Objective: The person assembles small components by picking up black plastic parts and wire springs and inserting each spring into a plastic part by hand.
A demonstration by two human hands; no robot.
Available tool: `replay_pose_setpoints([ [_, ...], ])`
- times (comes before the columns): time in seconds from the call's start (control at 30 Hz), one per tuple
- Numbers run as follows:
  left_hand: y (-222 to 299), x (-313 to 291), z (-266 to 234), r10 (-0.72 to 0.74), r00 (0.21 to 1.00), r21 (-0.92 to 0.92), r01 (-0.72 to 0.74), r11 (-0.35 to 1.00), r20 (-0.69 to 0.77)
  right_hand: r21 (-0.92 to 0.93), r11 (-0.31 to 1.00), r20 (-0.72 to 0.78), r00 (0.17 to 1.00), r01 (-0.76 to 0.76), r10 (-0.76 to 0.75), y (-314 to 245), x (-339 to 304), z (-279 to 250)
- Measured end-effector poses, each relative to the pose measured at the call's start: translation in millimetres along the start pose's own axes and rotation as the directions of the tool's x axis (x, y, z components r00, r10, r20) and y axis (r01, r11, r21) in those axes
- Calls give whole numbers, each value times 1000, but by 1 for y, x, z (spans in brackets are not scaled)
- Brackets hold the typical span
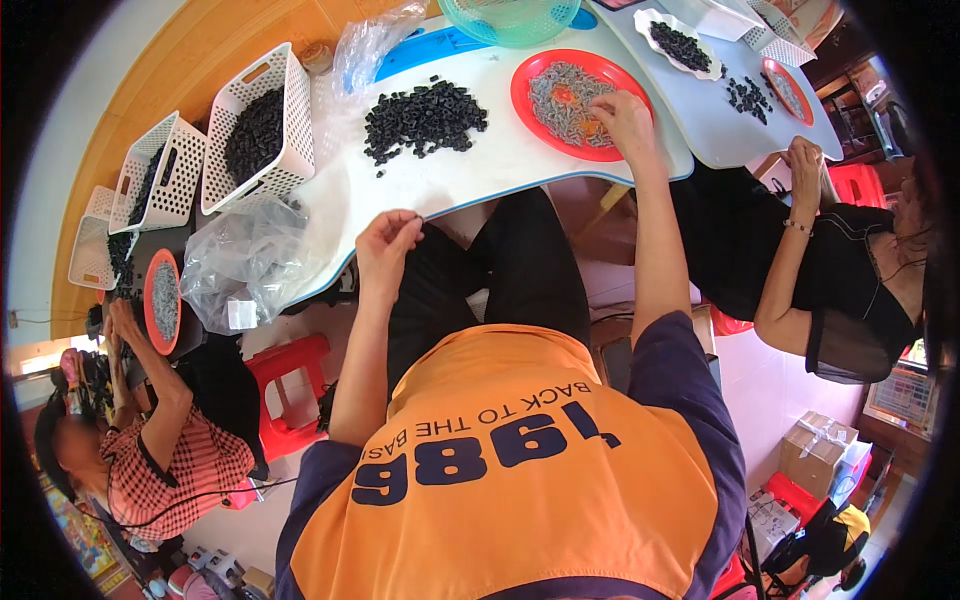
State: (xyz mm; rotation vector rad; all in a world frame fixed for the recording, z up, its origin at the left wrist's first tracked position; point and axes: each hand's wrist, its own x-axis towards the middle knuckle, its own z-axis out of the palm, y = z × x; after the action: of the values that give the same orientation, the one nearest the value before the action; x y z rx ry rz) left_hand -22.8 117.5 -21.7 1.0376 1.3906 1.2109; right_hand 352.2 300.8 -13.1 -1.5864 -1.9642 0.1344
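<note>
My left hand (388, 248) is at the table's front edge, thumb and fingers pinched together; whatever is between the tips is too small to make out. Over the red plate (525, 112) reaches my right hand (627, 122), its fingertips closed down at the small grey screw-like pieces (562, 92) heaped there. What those fingers hold, if anything, cannot be made out. Left of the plate, a loose pile of small black parts (422, 118) lies spread on the white table (345, 205).
White perforated baskets (290, 130) with black parts stand to the left, beside a crumpled clear plastic bag (245, 260). A green basket (510, 18) sits at the far edge. Co-workers sit left and right, with plates of grey pieces. A red stool (285, 390) stands at left.
</note>
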Motion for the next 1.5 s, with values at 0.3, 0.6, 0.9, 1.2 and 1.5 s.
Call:
replay_pose_setpoints([
  [0.3,-23,-38,-14,-98,995,-93,95,991,-34,-162,987,164,986,21,6,4,0,0],
  [0.6,-21,-40,-5,-75,997,-112,72,991,-18,-229,973,176,984,5,36,9,4,14],
  [0.9,5,-32,-1,-15,1000,-126,16,992,5,-172,984,10,999,-37,39,-10,-6,6],
  [1.2,32,-40,7,114,987,-251,-82,965,115,797,585,221,974,-147,-56,-155,-73,-1],
  [1.5,47,-61,-3,134,989,-187,-122,975,55,607,793,369,861,62,-350,-247,-100,-29],
])
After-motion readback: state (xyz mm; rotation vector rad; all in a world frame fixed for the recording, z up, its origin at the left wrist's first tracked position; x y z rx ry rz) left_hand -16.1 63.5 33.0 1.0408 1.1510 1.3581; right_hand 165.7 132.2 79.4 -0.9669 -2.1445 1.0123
